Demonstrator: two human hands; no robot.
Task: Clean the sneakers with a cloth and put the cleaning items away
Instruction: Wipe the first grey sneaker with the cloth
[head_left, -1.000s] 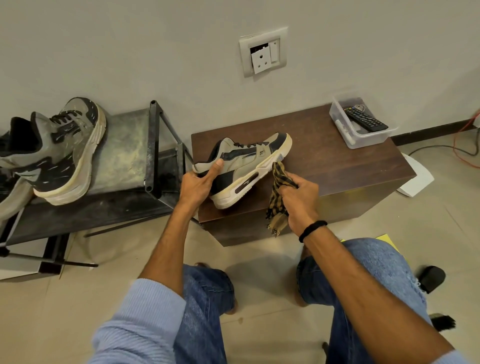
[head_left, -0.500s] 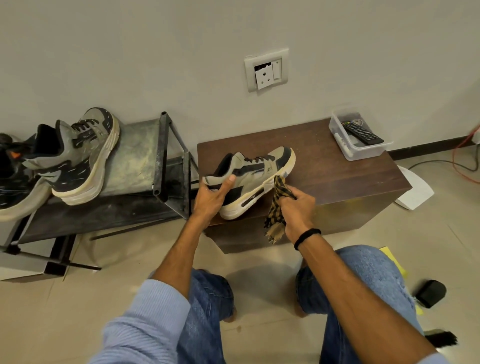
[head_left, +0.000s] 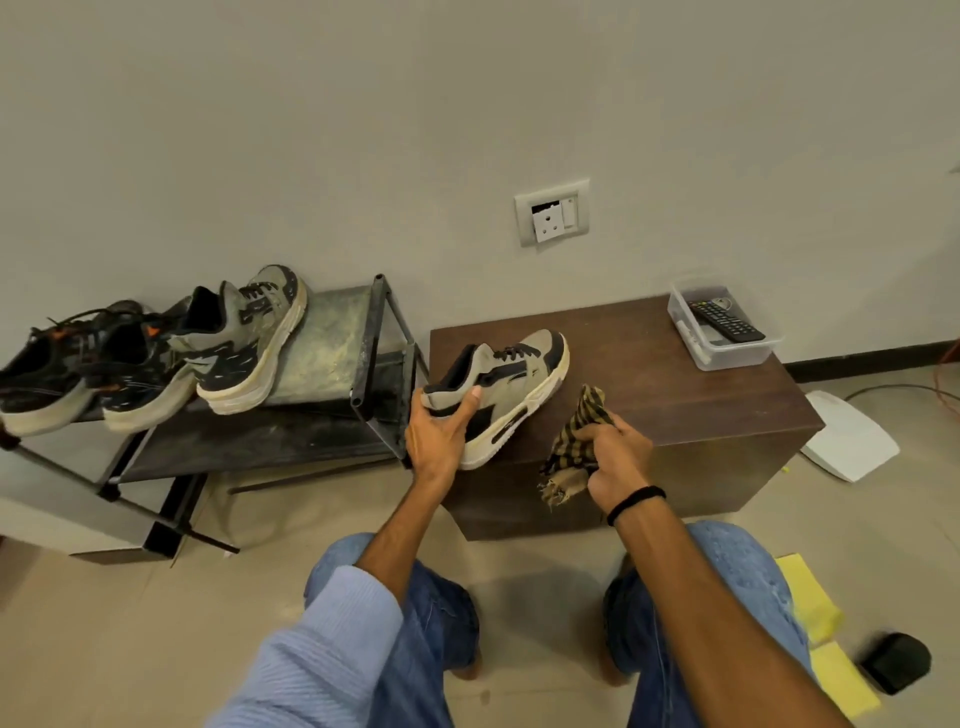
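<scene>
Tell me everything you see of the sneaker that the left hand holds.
The sneaker has a beige upper with black panels, black laces and a thick cream sole with a dark slot in its side. The upper looks like suede. It lies tilted on the left front corner of the brown box, toe toward the wall. The left hand grips its heel, thumb pressed on its side. The checked cloth in the right hand is beside it, not touching.

Left hand (head_left: 436, 441) holds the sneaker (head_left: 501, 392) on the wooden table (head_left: 675, 395); right hand (head_left: 618, 460) clutches the checked cloth (head_left: 574, 447) beside it.
</scene>
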